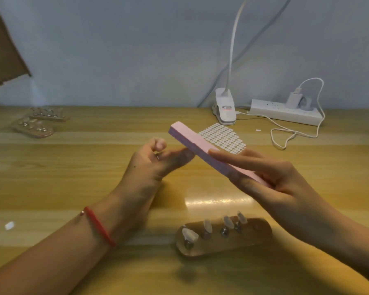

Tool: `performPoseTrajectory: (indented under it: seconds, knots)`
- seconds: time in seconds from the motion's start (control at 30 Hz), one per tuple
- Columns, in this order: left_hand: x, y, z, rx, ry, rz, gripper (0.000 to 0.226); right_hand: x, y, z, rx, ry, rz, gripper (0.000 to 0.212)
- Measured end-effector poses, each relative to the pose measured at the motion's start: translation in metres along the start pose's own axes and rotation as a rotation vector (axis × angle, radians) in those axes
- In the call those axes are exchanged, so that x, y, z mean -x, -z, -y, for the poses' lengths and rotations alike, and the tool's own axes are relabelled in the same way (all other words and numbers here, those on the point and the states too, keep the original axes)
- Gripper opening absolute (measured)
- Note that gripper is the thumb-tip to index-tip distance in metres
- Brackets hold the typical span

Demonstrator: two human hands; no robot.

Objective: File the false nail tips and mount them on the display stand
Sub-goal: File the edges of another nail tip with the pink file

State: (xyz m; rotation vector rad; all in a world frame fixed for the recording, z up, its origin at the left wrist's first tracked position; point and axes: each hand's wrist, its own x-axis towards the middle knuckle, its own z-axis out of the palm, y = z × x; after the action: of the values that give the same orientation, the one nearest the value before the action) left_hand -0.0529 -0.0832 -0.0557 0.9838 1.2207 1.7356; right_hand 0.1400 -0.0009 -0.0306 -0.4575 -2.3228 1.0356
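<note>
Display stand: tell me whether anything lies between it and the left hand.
Nothing visible does: only bare table shows between the left hand, pinching a small piece, and the display stand. The right hand, gripping the pink nail file, is held up beside the stand's right end and could crowd an approach there.

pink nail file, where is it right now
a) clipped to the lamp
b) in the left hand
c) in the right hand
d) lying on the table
c: the right hand grips the pink nail file above the table; the left hand pinches only a small item.
</note>
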Motion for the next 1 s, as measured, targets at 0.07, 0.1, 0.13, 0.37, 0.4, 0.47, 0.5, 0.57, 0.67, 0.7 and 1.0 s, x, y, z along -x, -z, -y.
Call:
performPoseTrajectory:
  seconds: [0.07, 0.1, 0.13, 0.37, 0.4, 0.47, 0.5, 0.57, 0.67, 0.7, 1.0]
  knots:
    - [0.005, -0.008, 0.003, -0.069, 0.025, 0.101, 0.057, -0.001, -0.003, 0.002, 0.01, 0.01, 0.015, 0.038]
    - [0.006, -0.01, 0.003, -0.089, 0.025, 0.121, 0.059, -0.002, -0.003, 0.002, 0.012, 0.016, 0.021, 0.038]
    - [0.005, -0.009, 0.0, -0.073, 0.015, 0.097, 0.059, -0.001, -0.002, 0.002, 0.007, 0.02, 0.017, 0.038]
    - [0.006, -0.01, 0.002, -0.101, 0.018, 0.095, 0.047, -0.002, -0.003, 0.001, -0.001, 0.015, 0.015, 0.038]
    - [0.005, -0.009, -0.002, -0.061, 0.001, 0.066, 0.041, -0.002, -0.002, 0.0, -0.002, 0.014, 0.01, 0.037]
    - [0.001, -0.003, -0.003, 0.025, -0.037, -0.02, 0.041, -0.001, 0.001, -0.001, -0.003, 0.009, -0.015, 0.038]
    - [0.002, -0.003, -0.003, 0.031, -0.029, -0.003, 0.04, 0.0, 0.0, -0.001, -0.003, 0.008, -0.018, 0.038]
    - [0.007, -0.01, 0.001, -0.059, 0.013, 0.089, 0.041, -0.001, -0.004, 0.001, 0.005, 0.016, 0.0, 0.038]
    - [0.004, -0.009, -0.005, 0.011, 0.004, 0.057, 0.047, -0.001, -0.002, 0.002, -0.006, 0.021, 0.005, 0.037]
    - [0.002, -0.005, -0.004, 0.036, -0.029, 0.005, 0.043, -0.001, 0.0, 0.002, -0.01, 0.015, -0.01, 0.037]
    - [0.005, -0.007, -0.005, -0.018, -0.014, -0.032, 0.043, 0.003, 0.0, -0.001, -0.024, -0.017, -0.008, 0.037]
